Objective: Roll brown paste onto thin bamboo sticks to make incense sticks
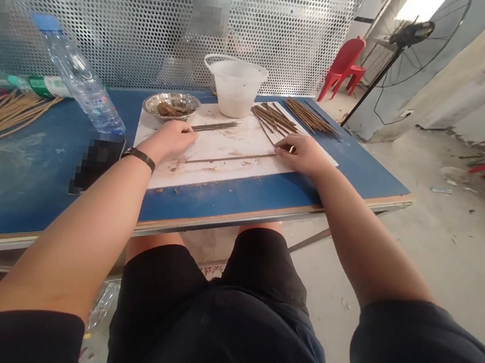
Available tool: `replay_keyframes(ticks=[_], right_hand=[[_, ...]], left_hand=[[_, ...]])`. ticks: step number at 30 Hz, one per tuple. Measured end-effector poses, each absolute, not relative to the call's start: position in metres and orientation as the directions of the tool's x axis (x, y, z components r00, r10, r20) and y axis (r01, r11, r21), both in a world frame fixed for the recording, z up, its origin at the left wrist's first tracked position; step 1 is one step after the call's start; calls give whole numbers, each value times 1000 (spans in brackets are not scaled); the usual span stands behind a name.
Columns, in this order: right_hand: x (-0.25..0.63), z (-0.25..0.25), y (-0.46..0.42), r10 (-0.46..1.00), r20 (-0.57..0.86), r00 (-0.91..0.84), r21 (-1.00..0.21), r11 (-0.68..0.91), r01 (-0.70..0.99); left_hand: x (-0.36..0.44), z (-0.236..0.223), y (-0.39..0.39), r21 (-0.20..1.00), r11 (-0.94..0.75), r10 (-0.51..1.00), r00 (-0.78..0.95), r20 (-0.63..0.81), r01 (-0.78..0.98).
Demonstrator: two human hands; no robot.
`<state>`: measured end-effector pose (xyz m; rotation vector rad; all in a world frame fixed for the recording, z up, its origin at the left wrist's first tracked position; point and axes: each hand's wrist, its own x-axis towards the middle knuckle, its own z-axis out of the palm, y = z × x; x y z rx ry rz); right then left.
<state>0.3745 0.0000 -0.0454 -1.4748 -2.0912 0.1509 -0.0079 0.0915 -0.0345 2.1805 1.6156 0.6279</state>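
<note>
L hand (167, 139) rests palm-down on white board (221, 170), fingers loosely curled, dark thin stick (214, 126) running out from fingertips; can't tell if gripped or just touching. R hand (302, 155) curled narrow, fingertips at end of long brown stick (230, 158), which lies flat on board between hands; firm hold unclear. Loose brown sticks (275, 120) just past R hand, near white plastic tub (235, 88). Steel bowl (171, 105) w/ brown bits beside tub, both at far edge of board.

A concrete-floored (420, 258) workshop: thin wooden sticks (273, 119) on a blue workbench (21, 200), perforated metal screen (124, 23), pedestal fan (410, 43).
</note>
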Motion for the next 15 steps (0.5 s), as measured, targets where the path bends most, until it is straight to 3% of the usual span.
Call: replay_keyframes(ticks=[6, 11, 15], right_hand=[[374, -46, 4, 900, 311, -306, -384, 414, 825], [371, -45, 3, 878, 345, -332, -390, 456, 800], [368, -39, -3, 906, 312, -286, -454, 406, 793]], left_hand=[[-8, -31, 91, 530, -291, 957, 246, 156, 797], [-7, -30, 89, 514, -305, 952, 262, 157, 802], [-7, -30, 88, 505, -332, 943, 287, 168, 797]])
